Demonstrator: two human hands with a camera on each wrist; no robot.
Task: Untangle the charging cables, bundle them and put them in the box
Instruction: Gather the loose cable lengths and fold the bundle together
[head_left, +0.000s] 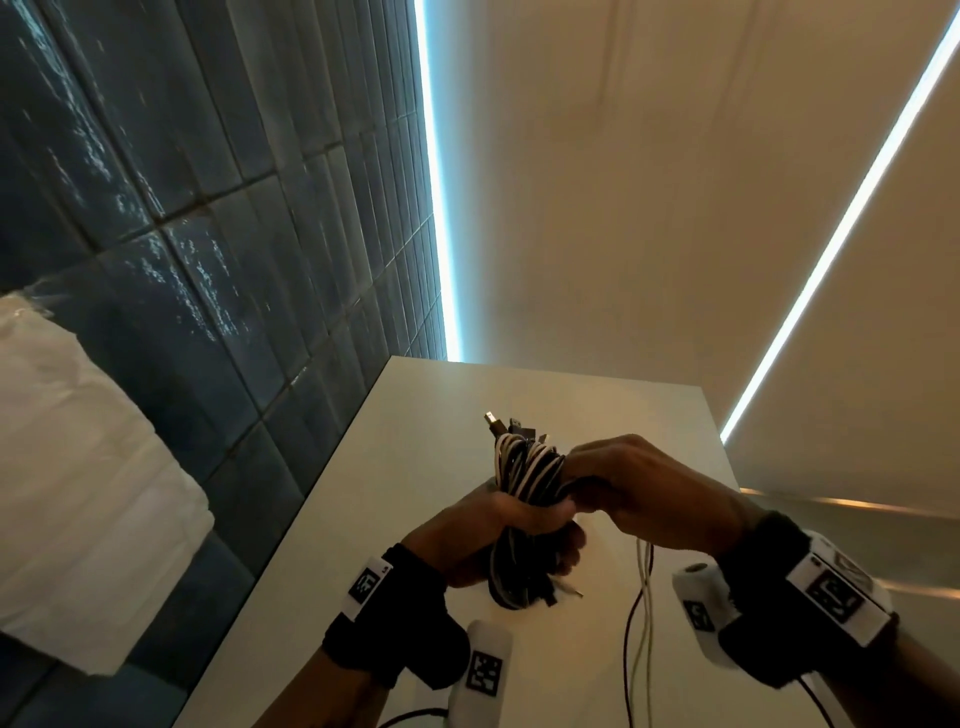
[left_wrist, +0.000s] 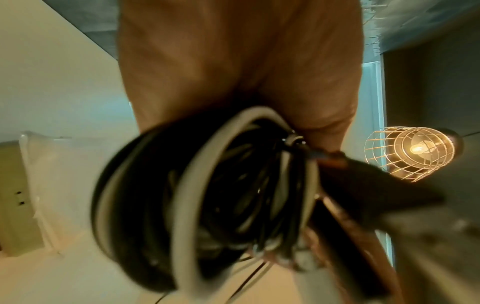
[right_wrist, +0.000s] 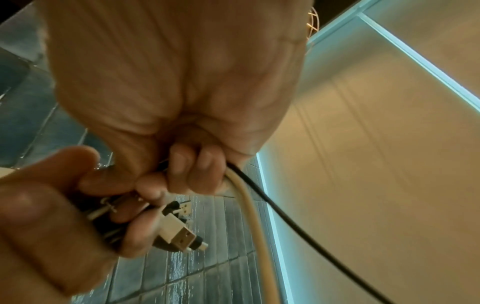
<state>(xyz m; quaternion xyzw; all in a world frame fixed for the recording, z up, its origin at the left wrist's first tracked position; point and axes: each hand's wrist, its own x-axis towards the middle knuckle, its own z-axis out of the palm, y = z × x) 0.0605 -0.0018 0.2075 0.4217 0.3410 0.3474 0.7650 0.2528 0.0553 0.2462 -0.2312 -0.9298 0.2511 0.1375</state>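
A bundle of black and white charging cables is held above the white table. My left hand grips the bundle around its middle; the looped coils fill the left wrist view. My right hand holds the wrapped upper part of the bundle, with fingers curled round a white cable and a black cable. These two loose strands hang down from the right hand. USB plugs stick out at the top, and a white plug shows near my left fingers. No box is in view.
A blue tiled wall runs along the table's left edge. A white plastic-wrapped package stands at the left. A caged lamp glows in the left wrist view. Another black cable lies near the table's front edge.
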